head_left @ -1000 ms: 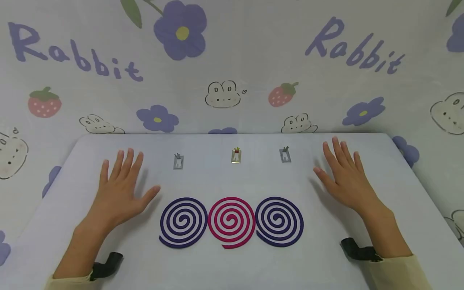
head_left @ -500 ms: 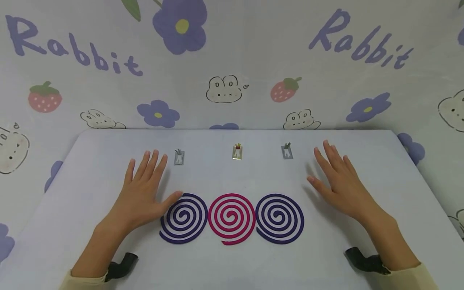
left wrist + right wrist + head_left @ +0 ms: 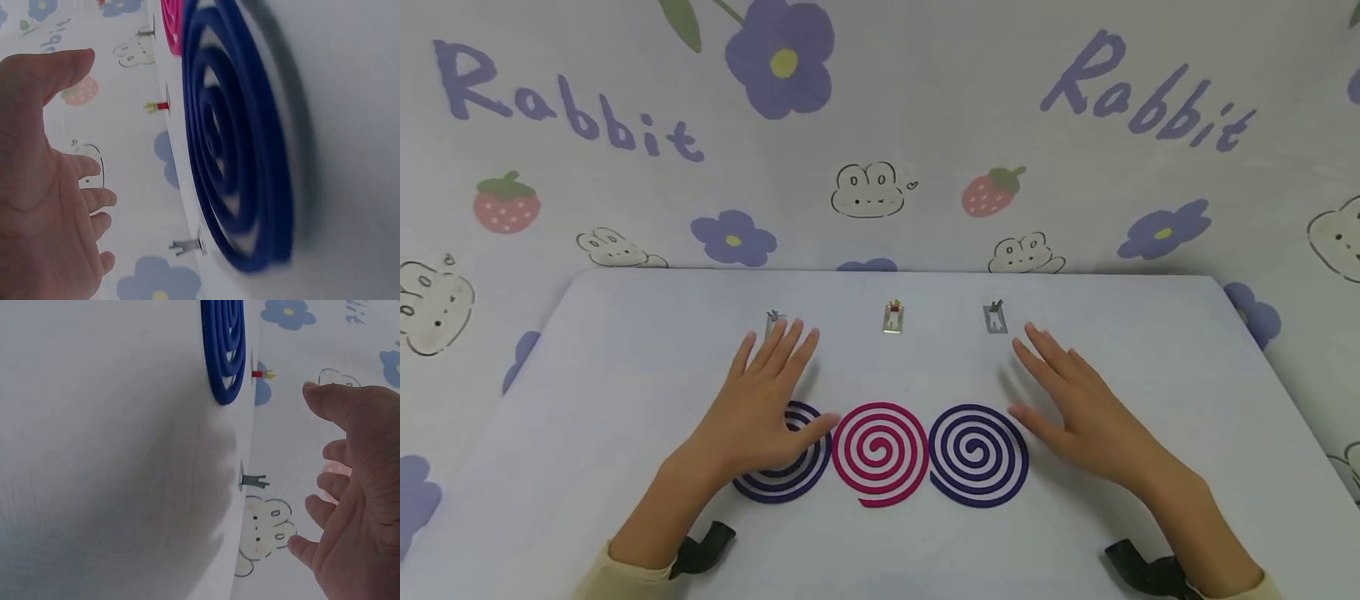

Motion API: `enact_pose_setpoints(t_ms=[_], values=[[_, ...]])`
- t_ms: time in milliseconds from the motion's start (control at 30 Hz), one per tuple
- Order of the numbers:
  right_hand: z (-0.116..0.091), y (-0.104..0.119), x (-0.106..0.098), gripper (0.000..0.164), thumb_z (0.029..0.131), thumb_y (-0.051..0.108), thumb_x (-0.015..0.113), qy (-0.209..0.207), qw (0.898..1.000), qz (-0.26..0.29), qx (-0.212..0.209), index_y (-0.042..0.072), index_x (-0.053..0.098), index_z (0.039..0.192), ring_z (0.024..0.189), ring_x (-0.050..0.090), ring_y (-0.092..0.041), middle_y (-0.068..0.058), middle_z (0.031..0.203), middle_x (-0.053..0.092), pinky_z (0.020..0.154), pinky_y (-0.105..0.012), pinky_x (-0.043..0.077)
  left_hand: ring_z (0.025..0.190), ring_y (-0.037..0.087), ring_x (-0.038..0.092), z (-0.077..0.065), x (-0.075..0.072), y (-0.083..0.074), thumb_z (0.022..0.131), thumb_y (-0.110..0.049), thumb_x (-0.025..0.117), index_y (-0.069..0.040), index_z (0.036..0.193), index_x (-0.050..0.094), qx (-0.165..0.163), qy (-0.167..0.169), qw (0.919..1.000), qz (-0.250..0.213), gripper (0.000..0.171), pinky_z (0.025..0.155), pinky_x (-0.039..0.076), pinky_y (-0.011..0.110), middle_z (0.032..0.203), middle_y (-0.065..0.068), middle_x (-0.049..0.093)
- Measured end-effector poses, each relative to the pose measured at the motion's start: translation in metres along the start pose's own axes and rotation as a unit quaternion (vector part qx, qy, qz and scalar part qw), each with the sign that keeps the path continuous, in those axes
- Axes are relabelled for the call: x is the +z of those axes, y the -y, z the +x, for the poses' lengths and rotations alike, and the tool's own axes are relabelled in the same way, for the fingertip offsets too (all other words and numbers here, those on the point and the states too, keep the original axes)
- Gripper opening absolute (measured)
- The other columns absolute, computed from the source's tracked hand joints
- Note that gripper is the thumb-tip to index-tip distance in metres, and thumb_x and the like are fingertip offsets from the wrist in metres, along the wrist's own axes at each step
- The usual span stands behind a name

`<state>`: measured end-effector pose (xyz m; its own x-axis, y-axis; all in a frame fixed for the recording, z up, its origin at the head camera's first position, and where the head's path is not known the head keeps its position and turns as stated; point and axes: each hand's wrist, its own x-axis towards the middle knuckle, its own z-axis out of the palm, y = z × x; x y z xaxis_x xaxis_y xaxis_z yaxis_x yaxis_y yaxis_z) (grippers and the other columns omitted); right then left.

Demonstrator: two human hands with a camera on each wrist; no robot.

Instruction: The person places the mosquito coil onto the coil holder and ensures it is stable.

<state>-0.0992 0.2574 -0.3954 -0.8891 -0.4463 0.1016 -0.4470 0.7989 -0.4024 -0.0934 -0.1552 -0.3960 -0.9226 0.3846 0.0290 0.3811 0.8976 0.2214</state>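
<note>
Three spiral mosquito coils lie flat in a row on the white table. A dark blue coil (image 3: 778,500) is at the left, a pink coil (image 3: 877,452) in the middle and another dark blue coil (image 3: 976,452) at the right. My left hand (image 3: 756,417) hovers over the left coil with fingers extended and thumb spread, hiding much of it. Right of the row, my right hand (image 3: 1082,417) is held above the table, its thumb near the right coil's edge. Both hands hold nothing.
Toward the back stand three small metal coil stands: a silver one (image 3: 771,321) partly behind my left fingers, a gold one with red (image 3: 892,308) and a grey one (image 3: 996,307). A patterned cloth (image 3: 910,100) hangs behind the table (image 3: 880,375).
My left hand has moved rightward, from beside the left coil to above it. My right hand has shifted left and slightly nearer me. Coils and stands keep their places.
</note>
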Motion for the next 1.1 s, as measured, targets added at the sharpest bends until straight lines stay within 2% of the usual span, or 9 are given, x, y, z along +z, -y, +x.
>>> enact_pose_setpoints(t_ms=[200, 433, 567, 800, 967, 1100], values=[[0.0, 0.008, 0.003, 0.092, 0.097, 0.034, 0.078, 0.009, 1.0, 0.006, -0.013, 0.017, 0.025, 0.17, 0.164, 0.026, -0.037, -0.013, 0.176, 0.028, 0.139, -0.044, 0.008, 0.169, 0.03, 0.007, 0.011, 0.006, -0.027, 0.093, -0.068, 0.061, -0.017, 0.171, 0.017, 0.034, 0.014, 0.9991, -0.022, 0.103, 0.136, 0.002, 0.06, 0.18, 0.009, 0.017], [0.0, 0.012, 0.008, 0.096, 0.09, 0.037, 0.084, 0.046, 0.999, -0.001, -0.013, 0.017, 0.031, 0.168, 0.163, 0.027, -0.036, -0.009, 0.176, 0.03, 0.133, -0.06, 0.023, 0.168, 0.028, 0.013, 0.021, 0.015, -0.055, 0.092, -0.065, 0.064, -0.017, 0.17, 0.023, 0.077, 0.043, 0.9948, -0.052, 0.1, 0.137, 0.006, 0.057, 0.177, 0.008, 0.025], [0.0, 0.015, 0.011, 0.097, 0.085, 0.042, 0.088, 0.057, 0.998, -0.005, -0.025, 0.016, 0.039, 0.164, 0.162, 0.031, -0.037, -0.009, 0.174, 0.033, 0.129, -0.064, 0.027, 0.168, 0.028, 0.016, 0.026, 0.02, -0.069, 0.092, -0.065, 0.063, -0.015, 0.169, 0.026, 0.1, 0.062, 0.9912, -0.06, 0.099, 0.137, 0.007, 0.056, 0.176, 0.009, 0.028], [0.0, 0.018, 0.017, 0.106, 0.074, 0.055, 0.093, 0.079, 0.996, -0.015, -0.035, 0.015, 0.046, 0.161, 0.16, 0.035, -0.037, -0.008, 0.173, 0.037, 0.129, -0.064, 0.028, 0.168, 0.027, 0.016, 0.032, 0.028, -0.088, 0.095, -0.067, 0.061, -0.014, 0.169, 0.026, 0.131, 0.09, 0.9864, -0.04, 0.098, 0.138, 0.009, 0.053, 0.177, 0.009, 0.027], [-0.001, 0.02, 0.019, 0.114, 0.072, 0.068, 0.089, 0.091, 0.995, -0.009, -0.043, 0.014, 0.045, 0.161, 0.159, 0.036, -0.038, -0.009, 0.172, 0.038, 0.129, -0.064, 0.029, 0.168, 0.026, 0.015, 0.033, 0.03, -0.102, 0.096, -0.069, 0.058, -0.013, 0.169, 0.026, 0.142, 0.108, 0.9836, -0.025, 0.098, 0.138, 0.009, 0.051, 0.177, 0.008, 0.026], [-0.002, 0.021, 0.019, 0.117, 0.069, 0.071, 0.089, 0.09, 0.995, -0.007, -0.05, 0.013, 0.045, 0.161, 0.158, 0.037, -0.039, -0.009, 0.172, 0.039, 0.128, -0.064, 0.03, 0.168, 0.026, 0.016, 0.032, 0.032, -0.111, 0.095, -0.071, 0.058, -0.011, 0.168, 0.027, 0.146, 0.116, 0.9824, -0.014, 0.099, 0.138, 0.011, 0.05, 0.177, 0.009, 0.025]])
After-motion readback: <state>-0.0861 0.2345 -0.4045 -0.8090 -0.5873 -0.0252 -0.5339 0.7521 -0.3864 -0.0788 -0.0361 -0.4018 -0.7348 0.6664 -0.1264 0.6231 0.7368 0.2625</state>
